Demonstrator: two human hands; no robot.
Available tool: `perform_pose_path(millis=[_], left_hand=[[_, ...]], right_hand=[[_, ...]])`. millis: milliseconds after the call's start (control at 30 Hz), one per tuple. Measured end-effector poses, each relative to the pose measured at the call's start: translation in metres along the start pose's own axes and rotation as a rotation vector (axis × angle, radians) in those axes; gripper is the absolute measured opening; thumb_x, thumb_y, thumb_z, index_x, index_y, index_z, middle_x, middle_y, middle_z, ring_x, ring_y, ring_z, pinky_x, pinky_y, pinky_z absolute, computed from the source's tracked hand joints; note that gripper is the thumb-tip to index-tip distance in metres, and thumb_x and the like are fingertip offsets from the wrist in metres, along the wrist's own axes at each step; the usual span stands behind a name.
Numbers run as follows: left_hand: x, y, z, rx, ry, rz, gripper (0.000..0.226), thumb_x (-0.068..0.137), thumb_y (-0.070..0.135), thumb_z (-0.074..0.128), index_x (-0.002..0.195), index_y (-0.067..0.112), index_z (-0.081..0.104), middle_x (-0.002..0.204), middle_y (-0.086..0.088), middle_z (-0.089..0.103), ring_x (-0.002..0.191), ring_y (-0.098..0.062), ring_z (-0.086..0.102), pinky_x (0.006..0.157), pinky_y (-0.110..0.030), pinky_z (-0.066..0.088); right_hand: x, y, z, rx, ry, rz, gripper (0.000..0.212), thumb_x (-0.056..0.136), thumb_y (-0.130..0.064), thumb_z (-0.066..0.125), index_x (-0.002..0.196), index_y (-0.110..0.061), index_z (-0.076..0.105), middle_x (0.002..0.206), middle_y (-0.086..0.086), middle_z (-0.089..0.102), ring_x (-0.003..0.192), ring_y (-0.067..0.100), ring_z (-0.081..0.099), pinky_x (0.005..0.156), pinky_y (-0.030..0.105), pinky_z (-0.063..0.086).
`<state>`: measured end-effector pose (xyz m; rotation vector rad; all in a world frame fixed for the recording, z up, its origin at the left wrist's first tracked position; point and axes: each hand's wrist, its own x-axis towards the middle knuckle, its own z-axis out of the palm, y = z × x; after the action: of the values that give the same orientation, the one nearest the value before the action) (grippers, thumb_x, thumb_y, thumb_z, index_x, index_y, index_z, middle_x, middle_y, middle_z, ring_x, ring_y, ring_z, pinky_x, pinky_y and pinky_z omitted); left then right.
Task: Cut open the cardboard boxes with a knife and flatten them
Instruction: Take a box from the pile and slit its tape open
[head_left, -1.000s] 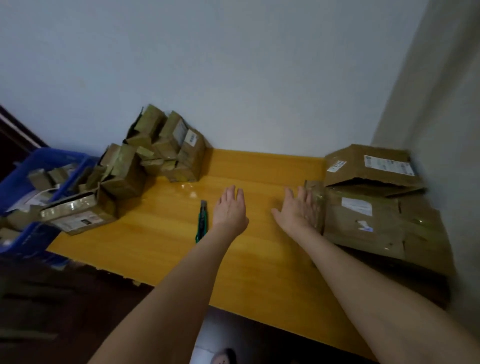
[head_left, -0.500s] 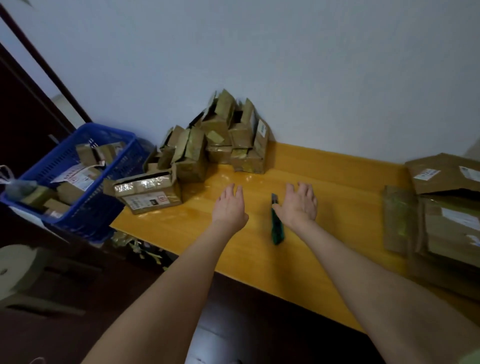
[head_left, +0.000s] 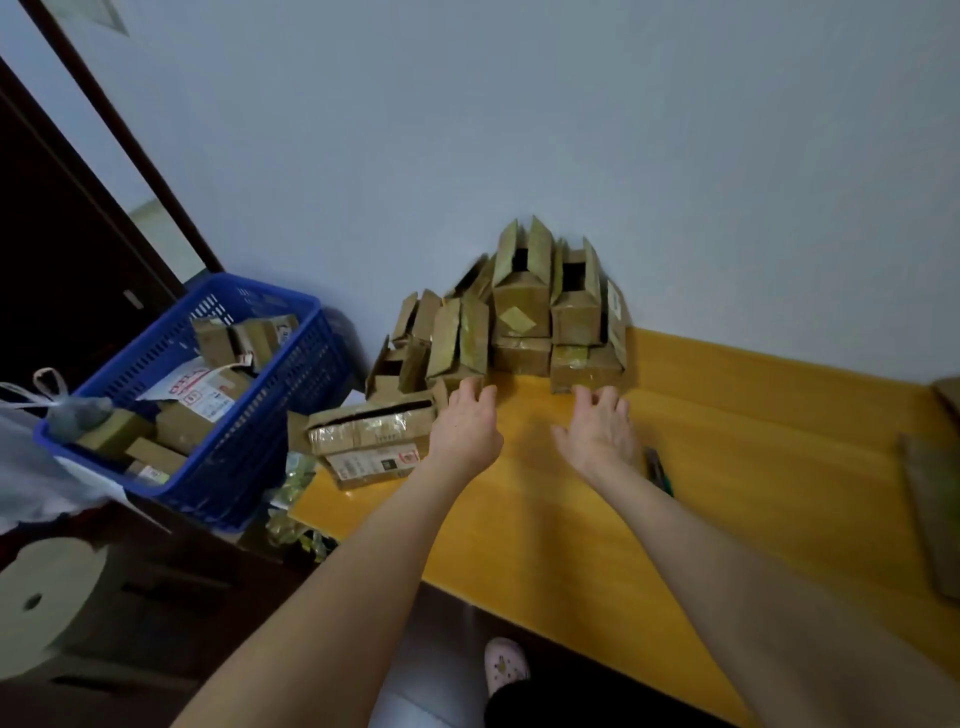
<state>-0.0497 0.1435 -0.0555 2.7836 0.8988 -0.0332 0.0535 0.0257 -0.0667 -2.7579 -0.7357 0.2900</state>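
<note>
1. Two bare hands reach out over a yellow wooden counter (head_left: 727, 467) toward a heap of small cardboard boxes; nothing is held in either.
2. Far left, a white plastic bag (head_left: 31, 467) and a pale round disc (head_left: 47, 597) sit at the edge of view.
3. Next, a blue basket (head_left: 249, 431) stands just off the counter's left end, with several cardboard boxes and labelled parcels lying loose inside it.
4. A long flat box (head_left: 371, 431) with a white label lies at the counter's left front corner, partly over the edge.
5. The left hand (head_left: 467, 426) is palm down with fingers (head_left: 470, 389) spread loosely; the fingertips touch or nearly touch the low boxes just behind that flat box.
6. The pile of boxes (head_left: 519, 322) is stacked against the grey wall (head_left: 571, 130), many with their flaps standing open.
7. The right hand (head_left: 597, 431) is open, thumb out, fingers slightly curled, close to the front of the lowest box (head_left: 584, 366) on the pile's right side; whether they touch it is unclear.
8. The knife (head_left: 658, 470), green-handled, lies on the counter just beside the right wrist, partly hidden by it.
9. Flattened cardboard (head_left: 935, 509) lies at the right edge.
10. Below, a pale shoe (head_left: 506, 667) shows on the floor.
</note>
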Motion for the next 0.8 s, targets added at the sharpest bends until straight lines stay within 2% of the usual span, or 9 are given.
perform_pose_path(millis=[233, 500, 667, 800], left_hand=[[0.088, -0.055, -0.028, -0.033, -0.014, -0.061, 0.058, 0.092, 0.020, 0.058, 0.146, 0.014, 0.035, 0.155, -0.009, 0.022, 0.133, -0.027, 0.041, 0.096, -0.040, 0.051], [0.154, -0.107, -0.030, -0.129, -0.093, -0.092, 0.055, 0.093, 0.025, 0.059, 0.143, 0.014, 0.039, 0.148, -0.010, 0.031, 0.127, -0.028, 0.046, 0.099, -0.045, 0.048], [0.183, -0.118, -0.017, -0.169, -0.141, -0.040, 0.058, 0.095, 0.018, 0.053, 0.148, 0.011, 0.031, 0.149, -0.014, 0.030, 0.132, -0.031, 0.041, 0.105, -0.045, 0.042], [0.201, -0.122, -0.008, -0.291, -0.194, -0.029, 0.053, 0.095, 0.016, 0.051, 0.144, 0.007, 0.034, 0.139, -0.020, 0.042, 0.122, -0.038, 0.050, 0.099, -0.049, 0.046]], right_hand=[[0.073, -0.060, 0.021, 0.054, -0.023, 0.023, 0.057, 0.092, -0.043, 0.057, 0.140, -0.020, 0.037, 0.141, 0.012, 0.035, 0.128, 0.030, 0.035, 0.100, 0.037, 0.039], [0.125, -0.113, 0.038, 0.089, -0.117, 0.065, 0.074, 0.087, -0.057, 0.057, 0.144, -0.017, 0.032, 0.145, 0.014, 0.034, 0.132, 0.032, 0.034, 0.101, 0.041, 0.041], [0.142, -0.135, 0.059, 0.324, -0.255, 0.192, 0.094, 0.082, -0.060, 0.064, 0.152, -0.019, 0.017, 0.155, 0.012, 0.020, 0.140, 0.034, 0.028, 0.108, 0.047, 0.036], [0.153, -0.148, 0.072, 0.513, -0.288, 0.329, 0.101, 0.078, -0.063, 0.065, 0.154, -0.021, 0.014, 0.156, 0.012, 0.020, 0.140, 0.034, 0.030, 0.110, 0.049, 0.035]])
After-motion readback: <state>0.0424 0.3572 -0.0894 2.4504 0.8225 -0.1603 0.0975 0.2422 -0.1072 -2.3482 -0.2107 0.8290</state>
